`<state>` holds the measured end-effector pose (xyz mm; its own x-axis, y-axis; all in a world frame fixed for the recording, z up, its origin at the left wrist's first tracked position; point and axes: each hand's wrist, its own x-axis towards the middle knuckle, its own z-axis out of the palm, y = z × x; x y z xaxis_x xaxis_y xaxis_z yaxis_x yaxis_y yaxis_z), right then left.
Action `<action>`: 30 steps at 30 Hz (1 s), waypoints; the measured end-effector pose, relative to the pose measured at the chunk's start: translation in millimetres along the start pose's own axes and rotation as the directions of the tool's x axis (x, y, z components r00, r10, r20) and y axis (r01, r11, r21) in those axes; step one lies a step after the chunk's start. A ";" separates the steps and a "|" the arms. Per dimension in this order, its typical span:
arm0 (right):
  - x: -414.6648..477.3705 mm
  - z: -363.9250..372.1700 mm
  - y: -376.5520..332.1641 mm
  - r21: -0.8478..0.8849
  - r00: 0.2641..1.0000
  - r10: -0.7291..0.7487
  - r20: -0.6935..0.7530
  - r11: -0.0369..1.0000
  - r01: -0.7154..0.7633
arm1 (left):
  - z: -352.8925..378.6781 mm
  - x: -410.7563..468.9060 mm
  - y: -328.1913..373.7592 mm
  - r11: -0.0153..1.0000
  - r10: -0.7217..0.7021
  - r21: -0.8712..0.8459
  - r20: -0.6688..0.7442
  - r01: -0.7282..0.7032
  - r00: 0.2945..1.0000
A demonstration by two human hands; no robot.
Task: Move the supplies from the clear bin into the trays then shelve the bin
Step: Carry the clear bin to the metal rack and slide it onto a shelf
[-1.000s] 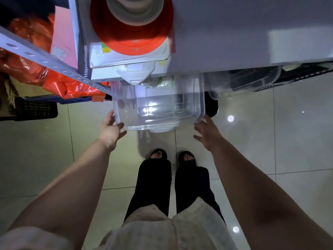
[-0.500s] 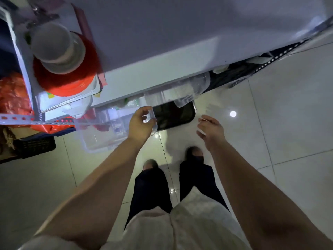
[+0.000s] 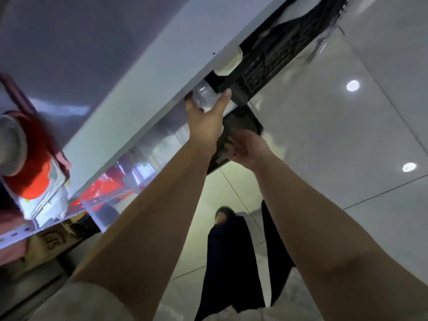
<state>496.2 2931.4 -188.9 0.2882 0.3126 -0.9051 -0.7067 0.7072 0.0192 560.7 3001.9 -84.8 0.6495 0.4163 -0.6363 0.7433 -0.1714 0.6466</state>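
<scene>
The clear bin (image 3: 152,151) lies under the white shelf board (image 3: 129,105), with only its front wall showing. My left hand (image 3: 203,119) reaches up along it, and its fingers wrap a rounded clear plastic corner (image 3: 202,95) that pokes out from under the board. I cannot tell whether that corner belongs to the same bin. My right hand (image 3: 247,147) hovers just to the right and lower, palm up, fingers spread, holding nothing. It is in front of a black tray (image 3: 243,122) on the same shelf level.
A red-and-white stack with a grey roll (image 3: 25,163) sits at the left on a perforated metal shelf rail (image 3: 27,230). A black mesh crate (image 3: 273,56) is further along under the board. Glossy floor tiles (image 3: 335,140) and my feet are below.
The view has swung to the right and tilted. My left hand slid further along the shelf and closed on the clear corner. My right hand rose, palm up, beside the black tray.
</scene>
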 end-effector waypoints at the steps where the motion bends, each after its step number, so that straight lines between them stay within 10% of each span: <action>1: 7.9 3.7 3.0 0.015 0.999 0.031 0.037 0.999 -0.032 | 4.7 2.5 -4.3 0.999 0.027 0.030 -0.022 -0.026 0.999; 11: 85.2 -0.8 22.6 0.257 0.987 0.137 0.085 0.954 -0.155 | -81.9 -3.2 -55.4 0.987 -0.007 -0.161 0.069 0.018 0.998; 30: 146.7 7.2 58.5 0.079 0.976 0.212 -0.056 0.975 -0.207 | -152.6 9.1 -101.8 0.968 0.010 -0.239 0.331 0.073 0.943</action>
<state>501.8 3023.1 -317.5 0.0954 0.4190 -0.9029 -0.6981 0.6748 0.2394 466.5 3159.4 -92.2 0.6736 0.0951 -0.7330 0.7291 0.0777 0.6800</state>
